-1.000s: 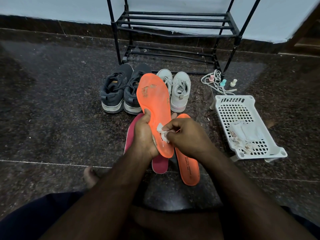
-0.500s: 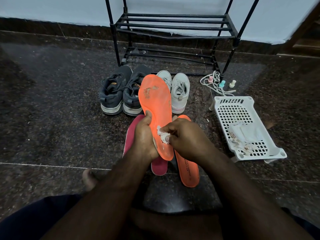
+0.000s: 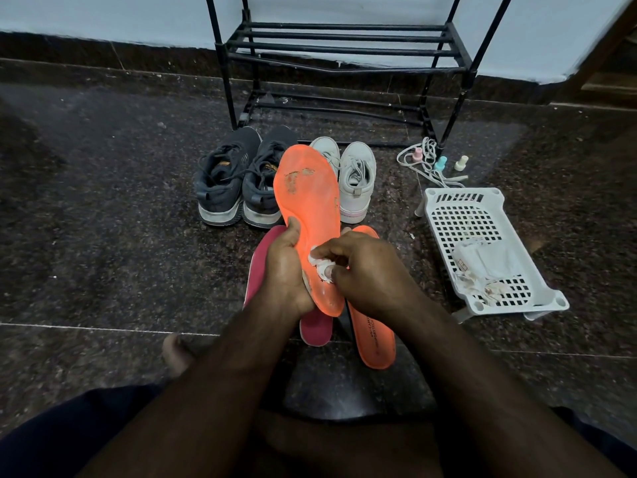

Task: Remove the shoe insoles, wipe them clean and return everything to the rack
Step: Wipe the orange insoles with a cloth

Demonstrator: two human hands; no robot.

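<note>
Orange insole (image 3: 308, 201) is being held up over the floor, heel end down, toe end pointing away toward the shoes, worn patches showing near the toe. Left hand (image 3: 284, 270) is gripping its heel end from the left, thumb curled over the edge onto the top face. Right hand (image 3: 365, 270) is pinching a small white wipe (image 3: 319, 265) in curled fingers and pressing it on the insole's lower part, just beside the left thumb.

Second orange insole (image 3: 375, 336) is lying flat on the floor under the right hand, print on it too small to read. Pink insole (image 3: 315, 327) is lying beside it, partly hidden by the left hand and the held insole.

Pair of dark grey sneakers (image 3: 238, 181) is sitting behind, touching side by side; pair of white sneakers (image 3: 355, 177) just to their right, left one mostly hidden behind the held insole. Black metal rack (image 3: 344, 39) is standing at the wall behind the shoes.

White perforated basket (image 3: 462, 215) is sitting on the floor to the right, crumpled white wipes (image 3: 482, 267) inside its near end. White laces (image 3: 427, 160) and three small bottles (image 3: 439, 163) are lying between basket and rack. Bare foot (image 3: 175, 353) is resting on the floor at lower left.
</note>
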